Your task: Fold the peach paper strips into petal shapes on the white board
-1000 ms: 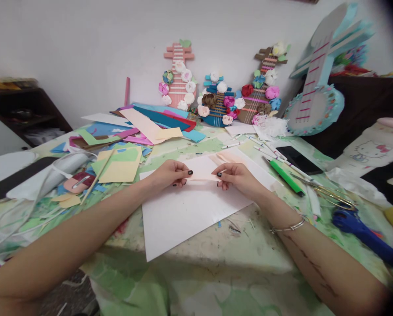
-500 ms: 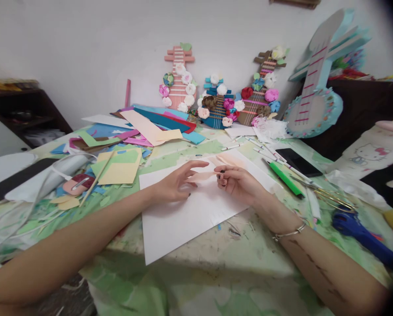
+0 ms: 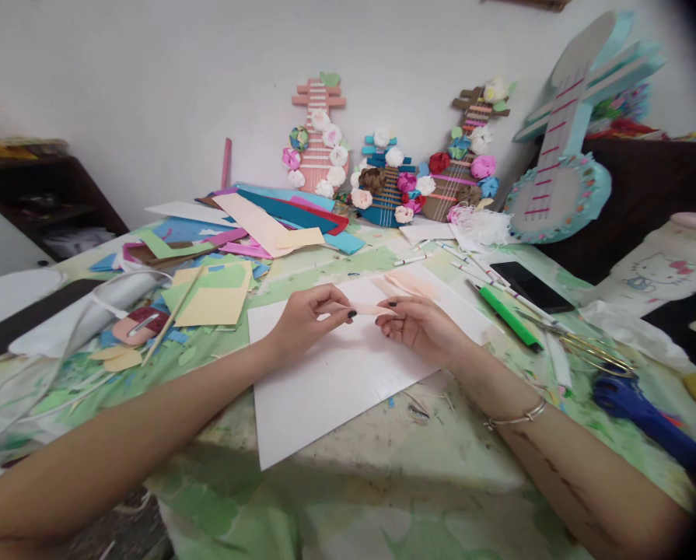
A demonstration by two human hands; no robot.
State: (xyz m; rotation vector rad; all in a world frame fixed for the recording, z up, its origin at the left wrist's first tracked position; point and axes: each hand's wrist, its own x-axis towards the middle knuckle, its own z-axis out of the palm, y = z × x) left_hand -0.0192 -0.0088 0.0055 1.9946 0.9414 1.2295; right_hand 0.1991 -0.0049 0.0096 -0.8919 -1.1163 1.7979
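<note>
A small peach paper piece [image 3: 366, 309] is stretched between my two hands, above a white sheet [image 3: 318, 397]. My left hand [image 3: 311, 317] pinches its left end between thumb and fingers. The right end is gripped by the fingertips of my right hand [image 3: 418, 327]. More peach paper pieces [image 3: 410, 283] lie on the sheet just behind my right hand.
Paper scraps and yellow sheets [image 3: 211, 306] lie on the left. A green cutter [image 3: 508, 317], scissors [image 3: 586, 350], a phone [image 3: 531, 286] and a blue glue gun [image 3: 639, 412] are at the right. Decorated paper instruments [image 3: 386, 183] lean against the wall behind.
My left hand has closed its fingers on the left end of the peach paper; it was open beside it before. My right hand has kept its hold.
</note>
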